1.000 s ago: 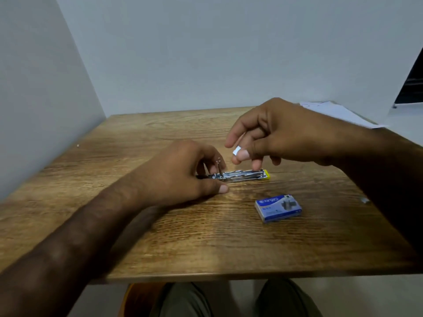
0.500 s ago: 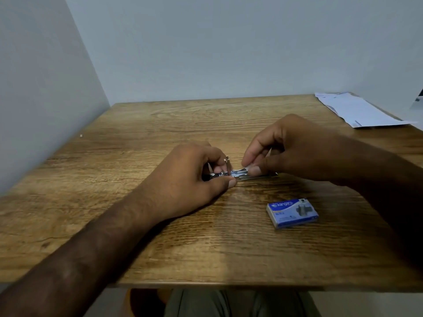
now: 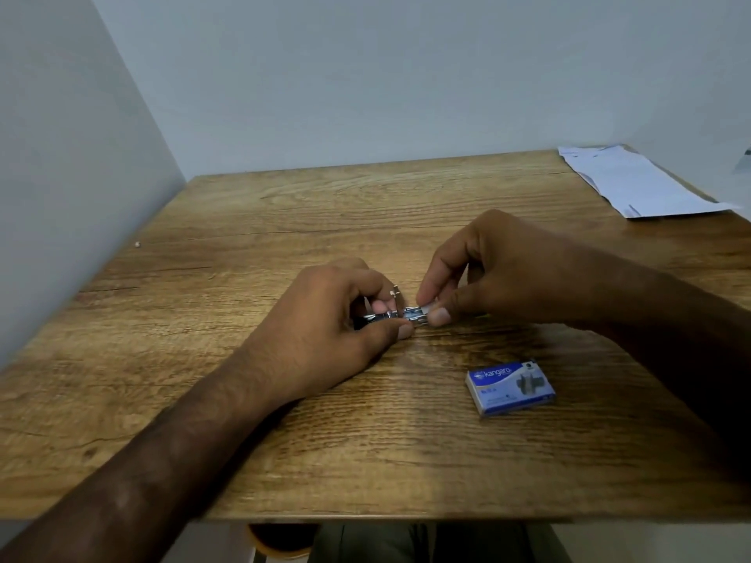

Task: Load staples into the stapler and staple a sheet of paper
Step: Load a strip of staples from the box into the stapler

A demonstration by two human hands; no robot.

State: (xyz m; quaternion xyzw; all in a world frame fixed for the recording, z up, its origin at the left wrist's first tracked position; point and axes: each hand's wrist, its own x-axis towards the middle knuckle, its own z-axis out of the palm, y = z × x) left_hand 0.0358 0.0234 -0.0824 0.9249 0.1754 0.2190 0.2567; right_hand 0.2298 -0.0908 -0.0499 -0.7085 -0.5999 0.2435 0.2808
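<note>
A small metal stapler [image 3: 400,313] lies on the wooden table [image 3: 284,221] near its middle, its staple channel showing. My left hand [image 3: 329,323] grips its left end between thumb and fingers. My right hand [image 3: 487,274] pinches a short strip of staples [image 3: 427,308] and holds it against the stapler's channel; most of the stapler's right end is hidden under these fingers. A blue staple box [image 3: 511,387] lies shut on the table, in front of my right hand.
Folded white paper sheets [image 3: 634,182] lie at the table's far right corner. Grey walls close in the table at the left and back. My knees show below the table's front edge.
My right hand came down from above the stapler with the staple strip and now rests on the stapler's channel. My left hand has kept its hold on the stapler.
</note>
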